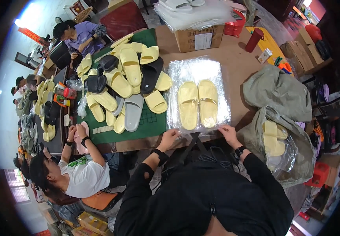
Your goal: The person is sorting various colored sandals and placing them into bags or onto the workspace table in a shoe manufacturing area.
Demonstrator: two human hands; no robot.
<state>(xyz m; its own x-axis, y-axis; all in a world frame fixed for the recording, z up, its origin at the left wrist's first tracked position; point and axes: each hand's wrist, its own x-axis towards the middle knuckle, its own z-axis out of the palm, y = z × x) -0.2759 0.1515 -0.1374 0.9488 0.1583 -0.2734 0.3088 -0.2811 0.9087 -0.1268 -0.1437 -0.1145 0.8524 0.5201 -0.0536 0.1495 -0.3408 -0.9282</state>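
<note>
A pair of yellow slippers (188,105) lies side by side on the table in front of me, toes pointing away. They appear to be inside a clear plastic bag (192,131), which rests on a shiny stack of clear bags (193,70). At the near left corner of the bag, my left hand (170,137) pinches the plastic edge. My right hand (227,133) grips the opposite near corner, fingers pressed together. Both hands are just short of the slippers' heels and do not touch them.
On a green mat (149,125) to the left, yellow, black and grey slippers (133,112) are heaped. A cardboard box (199,38) stands at the back. Right of me, a grey-green sack (296,141) holds yellow slippers. A co-worker (85,177) sits at left, another person (81,35) farther back.
</note>
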